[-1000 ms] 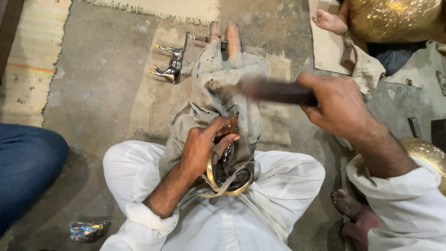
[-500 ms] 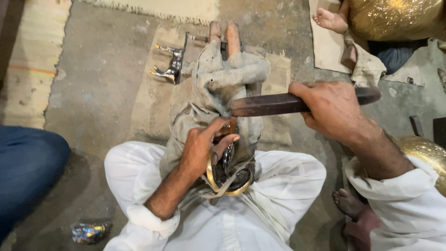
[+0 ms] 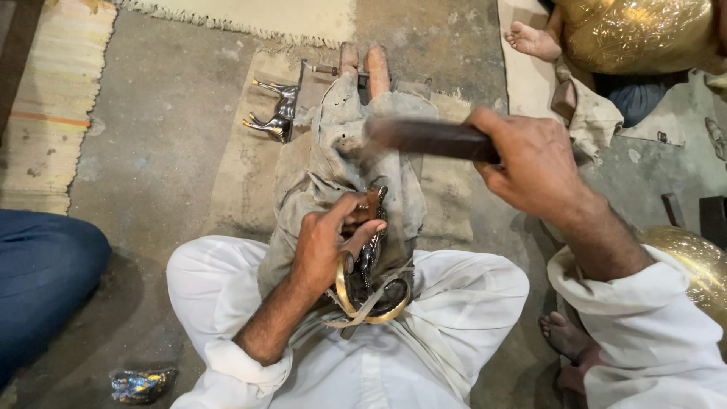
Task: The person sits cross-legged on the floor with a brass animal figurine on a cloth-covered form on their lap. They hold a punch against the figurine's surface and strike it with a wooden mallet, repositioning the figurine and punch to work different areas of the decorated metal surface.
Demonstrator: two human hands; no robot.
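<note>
Metal figurine (image 3: 369, 250), dark, pinned on cloth-draped block (image 3: 333, 163) in lap by left hand (image 3: 327, 246), fingers closed on it. Right hand (image 3: 530, 167) fist-gripped on blurred dark tool (image 3: 424, 138) just above. Second figurine (image 3: 274, 110) on floor, upper left; gold vessel (image 3: 628, 34) far right.

One head camera (the only view) looks steeply down, close over the lap.

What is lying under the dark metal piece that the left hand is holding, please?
The dark metal piece rests on a worn grey cloth draped over the lap, inside a brass ring. The left hand covers part of it; what lies beneath the cloth is hidden.
</note>
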